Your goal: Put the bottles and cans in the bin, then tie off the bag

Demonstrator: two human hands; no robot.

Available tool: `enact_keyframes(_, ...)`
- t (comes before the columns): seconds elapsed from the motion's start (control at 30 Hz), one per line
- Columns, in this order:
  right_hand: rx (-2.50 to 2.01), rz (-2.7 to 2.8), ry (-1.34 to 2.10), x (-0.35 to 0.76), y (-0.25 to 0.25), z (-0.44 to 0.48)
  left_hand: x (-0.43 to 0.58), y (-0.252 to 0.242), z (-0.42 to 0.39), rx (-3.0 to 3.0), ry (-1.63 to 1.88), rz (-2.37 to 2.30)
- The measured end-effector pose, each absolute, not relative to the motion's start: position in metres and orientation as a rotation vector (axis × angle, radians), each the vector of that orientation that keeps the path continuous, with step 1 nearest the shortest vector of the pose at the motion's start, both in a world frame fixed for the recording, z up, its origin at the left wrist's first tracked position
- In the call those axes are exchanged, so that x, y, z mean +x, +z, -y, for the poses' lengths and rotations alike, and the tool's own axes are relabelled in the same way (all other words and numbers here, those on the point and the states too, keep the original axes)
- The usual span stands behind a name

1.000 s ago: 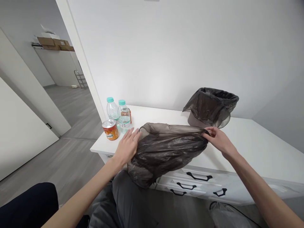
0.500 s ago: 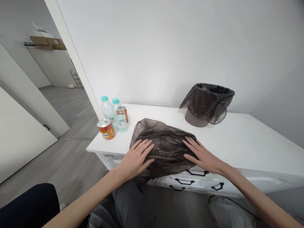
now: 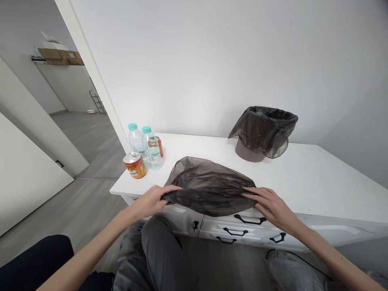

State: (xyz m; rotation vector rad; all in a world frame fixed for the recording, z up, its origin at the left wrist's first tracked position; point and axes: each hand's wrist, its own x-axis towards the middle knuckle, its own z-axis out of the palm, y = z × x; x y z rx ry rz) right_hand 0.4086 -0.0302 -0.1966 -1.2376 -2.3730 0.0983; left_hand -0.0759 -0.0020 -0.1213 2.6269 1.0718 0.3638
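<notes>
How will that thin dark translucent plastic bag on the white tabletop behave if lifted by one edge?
The thin dark translucent plastic bag lies wrinkled and slumped, so it will likely drape limply. It looks empty, so probably light. Its glossy film may slip from the pinching left hand.

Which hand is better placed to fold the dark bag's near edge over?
Probably the left hand: it pinches the bag at its near edge, while the right hand only rests flat on it.

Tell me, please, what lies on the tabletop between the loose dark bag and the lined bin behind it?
Nothing: in the head view, the stretch of white tabletop between the loose bag and the lined bin is bare; the two stand apart.
</notes>
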Motion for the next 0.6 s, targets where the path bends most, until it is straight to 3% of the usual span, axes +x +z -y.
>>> enact_keyframes(0.07,-1.32,2.254,0.152,0.407,-0.197,0.028,-0.071,-0.09,-0.006,2.54,0.534,-1.258)
enact_keyframes(0.23,-1.649,2.01,0.301,0.393,-0.19,0.011,-0.017,-0.036,-0.011,2.546,1.391,-1.702)
enact_keyframes(0.3,-1.777,1.989,0.346,0.389,-0.186,0.003,0.014,-0.042,-0.005,2.778,1.289,-1.468)
enact_keyframes(0.43,-1.865,1.963,0.349,0.38,-0.177,-0.007,0.066,-0.101,-0.011,3.032,0.679,-0.93)
enact_keyframes(0.6,-1.984,1.874,0.344,0.373,-0.161,0.003,0.06,-0.157,-0.069,2.89,0.464,-1.222)
